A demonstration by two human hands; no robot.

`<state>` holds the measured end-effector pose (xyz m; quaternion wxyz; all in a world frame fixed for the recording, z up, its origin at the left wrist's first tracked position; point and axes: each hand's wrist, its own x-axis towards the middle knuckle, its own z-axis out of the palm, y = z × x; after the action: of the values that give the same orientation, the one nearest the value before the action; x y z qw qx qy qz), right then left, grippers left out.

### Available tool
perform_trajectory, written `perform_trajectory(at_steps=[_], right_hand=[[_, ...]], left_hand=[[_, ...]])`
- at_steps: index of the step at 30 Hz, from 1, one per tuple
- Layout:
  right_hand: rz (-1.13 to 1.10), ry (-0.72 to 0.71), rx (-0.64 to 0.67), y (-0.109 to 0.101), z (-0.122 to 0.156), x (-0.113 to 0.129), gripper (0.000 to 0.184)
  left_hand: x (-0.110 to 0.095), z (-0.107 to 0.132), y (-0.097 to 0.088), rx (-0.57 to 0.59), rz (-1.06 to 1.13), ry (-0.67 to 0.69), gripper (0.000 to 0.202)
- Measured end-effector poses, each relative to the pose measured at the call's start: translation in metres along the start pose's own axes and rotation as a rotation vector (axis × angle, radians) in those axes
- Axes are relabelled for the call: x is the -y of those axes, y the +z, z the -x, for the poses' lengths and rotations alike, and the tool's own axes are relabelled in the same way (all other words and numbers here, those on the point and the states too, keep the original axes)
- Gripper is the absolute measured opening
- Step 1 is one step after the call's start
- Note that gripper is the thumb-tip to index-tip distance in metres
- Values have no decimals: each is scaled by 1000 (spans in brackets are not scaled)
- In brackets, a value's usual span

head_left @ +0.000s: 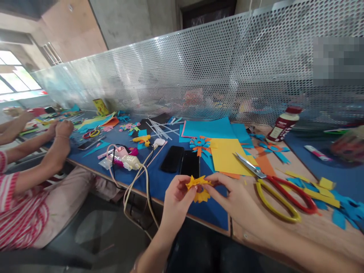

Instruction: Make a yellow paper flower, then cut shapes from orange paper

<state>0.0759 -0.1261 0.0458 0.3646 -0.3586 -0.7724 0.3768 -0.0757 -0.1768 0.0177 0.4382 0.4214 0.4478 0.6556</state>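
Note:
A small yellow paper flower (199, 187) with pointed petals is held between both my hands, just above the table's near edge. My left hand (178, 201) pinches its left side with thumb and fingers closed. My right hand (233, 197) pinches the right side of the flower. Red and yellow handled scissors (280, 189) lie on the table just right of my right hand. A yellow paper sheet (229, 155) lies behind the flower.
Two black phones (182, 161) lie ahead of my hands. A glue gun (143, 139) with its cord, blue paper sheets (212, 129), a paper flower on a stick (200, 144) and a bottle (284, 123) sit further back. A person in striped clothing (25, 189) works at left. A perforated metal screen (199, 68) backs the table.

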Motion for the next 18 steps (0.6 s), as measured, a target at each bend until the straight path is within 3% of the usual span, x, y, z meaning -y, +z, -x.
perform_trajectory(at_steps=[4, 18], right_hand=[[-51, 21, 35, -4, -2, -1, 11], [-84, 27, -16, 0, 2, 0, 11]], left_hand=[[0, -2, -4, 52, -77, -5, 20], [4, -1, -8, -8, -54, -35, 16]])
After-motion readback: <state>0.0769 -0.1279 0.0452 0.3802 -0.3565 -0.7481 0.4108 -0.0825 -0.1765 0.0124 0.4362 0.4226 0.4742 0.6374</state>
